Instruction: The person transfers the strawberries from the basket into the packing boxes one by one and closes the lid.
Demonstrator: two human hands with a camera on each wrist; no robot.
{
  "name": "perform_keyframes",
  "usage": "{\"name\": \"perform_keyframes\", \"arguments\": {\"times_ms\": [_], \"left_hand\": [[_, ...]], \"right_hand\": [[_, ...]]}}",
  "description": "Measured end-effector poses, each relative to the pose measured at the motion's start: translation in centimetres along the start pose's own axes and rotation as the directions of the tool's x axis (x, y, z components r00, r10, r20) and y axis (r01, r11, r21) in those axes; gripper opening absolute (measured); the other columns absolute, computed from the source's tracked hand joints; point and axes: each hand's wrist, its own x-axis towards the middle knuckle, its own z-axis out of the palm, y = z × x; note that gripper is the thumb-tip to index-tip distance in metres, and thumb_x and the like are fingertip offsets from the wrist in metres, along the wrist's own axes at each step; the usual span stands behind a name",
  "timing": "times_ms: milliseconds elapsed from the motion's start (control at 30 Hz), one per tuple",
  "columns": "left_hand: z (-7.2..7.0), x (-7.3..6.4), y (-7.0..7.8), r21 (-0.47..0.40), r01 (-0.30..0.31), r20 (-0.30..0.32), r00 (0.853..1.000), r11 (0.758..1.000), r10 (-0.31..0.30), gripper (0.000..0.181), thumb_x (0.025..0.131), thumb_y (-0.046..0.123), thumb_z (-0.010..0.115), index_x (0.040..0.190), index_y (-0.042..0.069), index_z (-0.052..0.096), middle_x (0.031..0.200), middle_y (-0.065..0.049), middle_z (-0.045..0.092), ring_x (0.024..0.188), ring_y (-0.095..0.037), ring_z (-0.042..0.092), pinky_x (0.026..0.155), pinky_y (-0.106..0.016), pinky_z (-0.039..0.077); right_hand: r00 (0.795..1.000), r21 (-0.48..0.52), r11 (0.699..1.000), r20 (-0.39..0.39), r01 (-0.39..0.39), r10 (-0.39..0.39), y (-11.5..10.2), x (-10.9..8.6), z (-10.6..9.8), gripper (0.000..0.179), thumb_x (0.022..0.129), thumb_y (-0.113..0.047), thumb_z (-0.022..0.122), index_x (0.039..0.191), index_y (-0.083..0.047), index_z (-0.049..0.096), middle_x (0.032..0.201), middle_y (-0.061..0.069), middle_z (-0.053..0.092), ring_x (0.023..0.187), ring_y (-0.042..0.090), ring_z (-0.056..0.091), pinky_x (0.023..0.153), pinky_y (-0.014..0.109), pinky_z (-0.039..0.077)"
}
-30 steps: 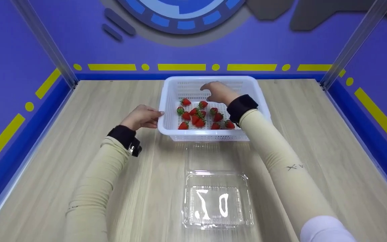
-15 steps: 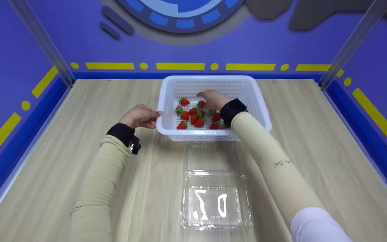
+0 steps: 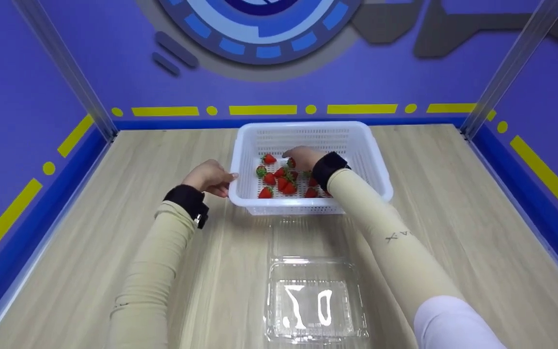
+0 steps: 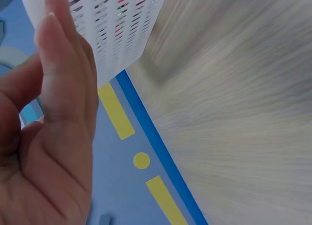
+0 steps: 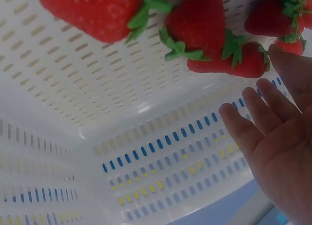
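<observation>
A white perforated plastic basket (image 3: pixel 383 174) stands toward the back of the table with several red strawberries (image 3: pixel 269 179) on its floor. My left hand (image 3: pixel 209 177) grips the left rim, thumb on top and the other fingers below it. In the left wrist view those fingers (image 4: pixel 66 88) lie along the outside of the basket wall. My right hand (image 3: pixel 304 158) is down inside the basket, beside a strawberry (image 3: pixel 291 163) near the far side. Its fingers (image 5: pixel 239 127) are extended and spread in the right wrist view, close to the strawberries (image 5: pixel 195 25).
In front of the basket lies a clear plastic clamshell box (image 3: pixel 315 300), its lid folded open toward the basket. The wooden table (image 3: pixel 453 194) is bounded by blue panels (image 3: pixel 395 82) at the back and on both sides.
My right hand has lowered and moved left within the basket, onto the far strawberry. My left hand keeps hold of the rim. The head view has tilted up slightly.
</observation>
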Motion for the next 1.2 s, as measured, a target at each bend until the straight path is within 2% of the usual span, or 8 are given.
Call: {"name": "perform_keyframes", "arguments": {"times_ms": [133,233,333,467,633,933,1100,1200], "left_hand": [[0.1,-0.2,0.0,0.043,0.014,-0.027,1.0,0.999,-0.012,0.028,0.106,0.016,0.055,0.108,-0.012,0.061,0.058,0.0,0.06,0.043,-0.004,0.059,0.049,-0.015,0.055],[0.2,-0.3,0.1,0.064,0.009,-0.039,0.999,0.998,-0.006,0.037,0.106,0.017,0.055,0.118,-0.018,0.06,0.059,-0.001,0.06,0.042,-0.004,0.058,0.048,-0.015,0.054],[0.4,-0.3,0.2,0.073,-0.004,-0.046,0.999,0.997,0.007,0.041,0.105,0.017,0.056,0.123,-0.02,0.06,0.059,-0.001,0.059,0.041,-0.003,0.058,0.047,-0.015,0.054],[0.4,-0.2,0.4,0.088,-0.012,-0.054,0.998,0.996,0.017,0.041,0.106,0.017,0.056,0.123,-0.02,0.06,0.057,-0.001,0.059,0.04,-0.003,0.057,0.047,-0.015,0.054],[0.2,0.0,0.6,0.1,-0.012,-0.047,0.999,0.995,0.017,0.041,0.106,0.017,0.055,0.123,-0.02,0.059,0.058,-0.001,0.058,0.04,-0.003,0.057,0.048,-0.016,0.055],[0.5,-0.1,0.4,0.078,0.0,-0.022,1.0,0.997,0.001,0.042,0.106,0.018,0.055,0.124,-0.02,0.058,0.06,-0.002,0.059,0.04,-0.003,0.057,0.047,-0.015,0.054],[0.3,-0.2,0.4,0.122,-0.001,-0.037,0.999,0.993,0.005,0.04,0.106,0.018,0.055,0.122,-0.019,0.059,0.058,-0.003,0.059,0.039,-0.004,0.057,0.046,-0.016,0.053],[0.5,-0.2,0.5,0.129,-0.012,-0.035,0.999,0.992,0.017,0.04,0.106,0.018,0.055,0.12,-0.019,0.059,0.056,-0.003,0.058,0.039,-0.004,0.057,0.046,-0.016,0.053]], "right_hand": [[1.0,-0.014,1.0,0.013,0.009,-0.009,-0.2,0.3,0.2,0.049,0.101,0.001,0.051,0.149,-0.009,0.052,0.154,0.014,0.053,0.147,0.032,0.046,0.126,0.046,0.035],[1.0,-0.072,0.997,0.021,0.023,-0.021,-0.1,0.7,0.2,0.045,0.098,0.004,0.05,0.142,-0.003,0.059,0.148,0.017,0.059,0.142,0.034,0.051,0.124,0.044,0.039],[0.999,-0.131,0.991,0.035,0.032,-0.028,0.1,1.1,0.1,0.044,0.095,0.009,0.049,0.135,0.0,0.064,0.142,0.019,0.063,0.138,0.035,0.055,0.121,0.043,0.043],[0.999,-0.131,0.991,0.04,0.016,-0.011,0.2,1.3,-0.1,0.04,0.093,0.011,0.05,0.128,0.002,0.068,0.137,0.02,0.067,0.133,0.036,0.059,0.117,0.044,0.047],[1.0,-0.095,0.995,0.029,-0.005,0.008,0.2,0.7,-0.2,0.039,0.095,0.011,0.05,0.128,0.003,0.068,0.137,0.021,0.066,0.132,0.037,0.059,0.117,0.044,0.047],[0.999,-0.041,0.999,0.024,-0.031,0.032,0.6,0.4,0.2,0.041,0.084,0.014,0.06,0.123,0.004,0.07,0.132,0.021,0.069,0.125,0.035,0.062,0.109,0.042,0.053],[1.0,-0.074,0.997,-0.018,0.001,-0.002,0.5,0.7,-0.2,0.035,0.085,0.012,0.063,0.118,0.005,0.072,0.127,0.021,0.072,0.121,0.036,0.066,0.106,0.043,0.056],[0.997,-0.12,0.992,-0.06,0.045,-0.052,0.9,0.7,-0.2,0.025,0.087,0.008,0.064,0.109,0.006,0.075,0.116,0.022,0.075,0.108,0.034,0.068,0.1,0.042,0.057]]}}
